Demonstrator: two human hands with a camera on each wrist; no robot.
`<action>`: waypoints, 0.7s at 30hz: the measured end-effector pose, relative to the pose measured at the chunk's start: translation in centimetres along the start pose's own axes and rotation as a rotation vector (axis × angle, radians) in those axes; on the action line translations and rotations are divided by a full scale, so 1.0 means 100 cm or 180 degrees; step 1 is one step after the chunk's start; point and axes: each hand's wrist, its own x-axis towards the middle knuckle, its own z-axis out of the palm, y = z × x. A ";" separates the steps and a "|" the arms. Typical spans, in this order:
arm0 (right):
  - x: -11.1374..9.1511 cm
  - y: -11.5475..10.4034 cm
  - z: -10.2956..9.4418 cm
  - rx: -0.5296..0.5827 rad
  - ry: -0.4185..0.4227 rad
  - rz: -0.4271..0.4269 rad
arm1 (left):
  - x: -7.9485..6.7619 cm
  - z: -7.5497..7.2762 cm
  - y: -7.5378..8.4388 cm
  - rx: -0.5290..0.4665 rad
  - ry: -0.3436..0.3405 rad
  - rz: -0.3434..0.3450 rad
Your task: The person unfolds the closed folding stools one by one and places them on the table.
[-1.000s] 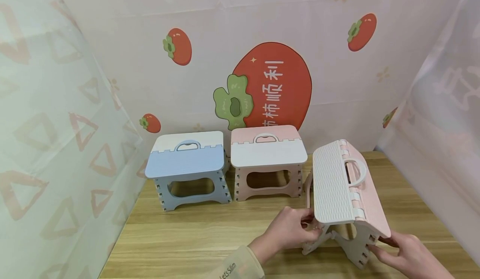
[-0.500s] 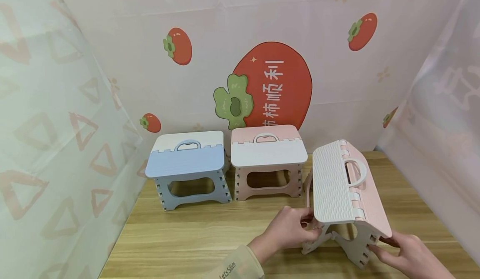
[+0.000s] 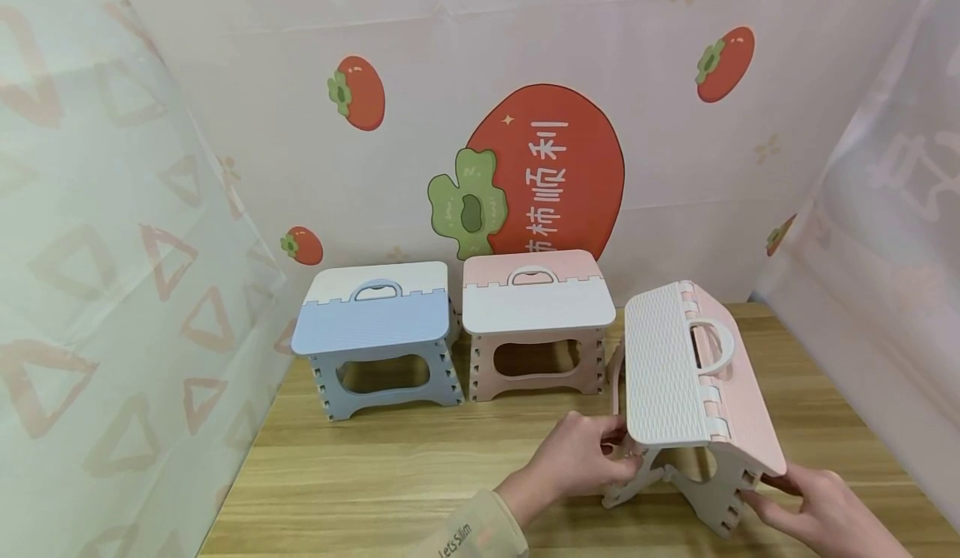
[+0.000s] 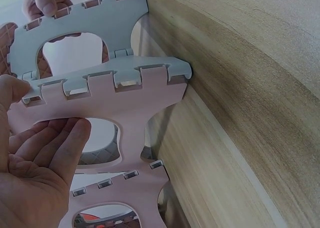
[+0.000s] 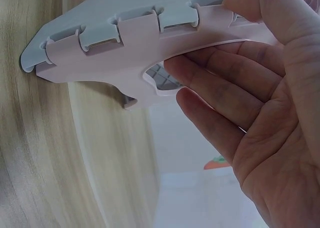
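Observation:
A pink-and-white folding stool [image 3: 663, 366] stands partly folded at the right of the table, its two seat halves sloping down from the middle hinge like a roof. Its white arched handle [image 3: 723, 346] sticks out by the hinge. My left hand [image 3: 581, 458] grips the left leg panel [image 4: 132, 102]; the thumb lies on its edge, and the fingers reach into the cut-out. On the other side, my right hand [image 3: 825, 508] holds the right leg panel [image 5: 135, 47] between thumb and fingers, just below the pink seat half. Part of the fingers is hidden behind the stool in the head view.
A blue-and-white stool [image 3: 371, 325] stands unfolded at the back left. Beside it is another pink-and-white stool [image 3: 536, 308], also unfolded, close to the left side of the held one. Wood-grain table [image 3: 360, 491] lies in front; a printed cloth wall [image 3: 375, 183] rises behind.
The pink seat half's lower edge and my right hand have shifted very slightly to the right. My left hand keeps its place on the left leg panel.

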 end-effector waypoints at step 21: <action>-0.001 0.001 -0.003 -0.0072 -0.0016 0.0079 | 0.000 0.000 0.000 -0.0024 0.0045 -0.0002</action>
